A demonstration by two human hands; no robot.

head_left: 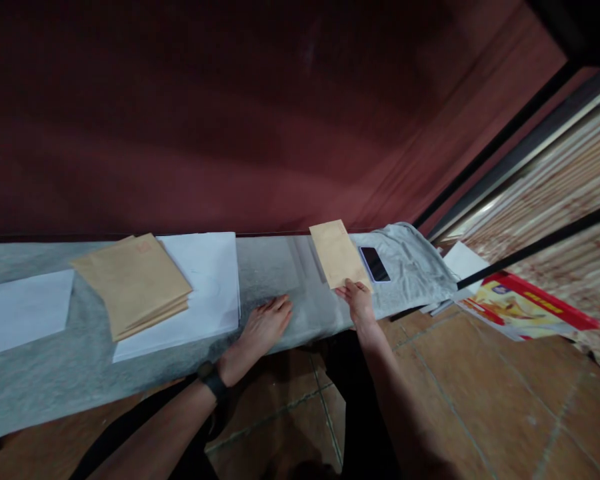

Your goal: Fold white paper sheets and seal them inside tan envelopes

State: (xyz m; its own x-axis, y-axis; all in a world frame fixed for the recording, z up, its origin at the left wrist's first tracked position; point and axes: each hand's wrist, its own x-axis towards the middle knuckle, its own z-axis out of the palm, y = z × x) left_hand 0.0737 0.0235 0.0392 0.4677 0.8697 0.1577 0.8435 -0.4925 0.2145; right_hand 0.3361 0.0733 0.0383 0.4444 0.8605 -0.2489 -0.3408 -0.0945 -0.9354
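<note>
At the right part of the cloth-covered bench, my right hand (357, 299) pinches the near edge of a brown paper envelope (339, 252). Just beyond that envelope on its right lies a smartphone (375, 265) with a dark screen. My left hand (269, 323) rests palm down on the grey cloth (270, 267), its fingers extended and nothing in it. To its left is a stack of white paper (215, 287). Several brown envelopes (140, 283) are piled partly over that paper, slightly fanned out.
Another white sheet (27, 307) lies at the far left of the bench. A dark red panel (205, 167) rises behind it. On the right are black metal bars (500, 143) and a red and yellow box (525, 307) above the tiled floor (480, 393).
</note>
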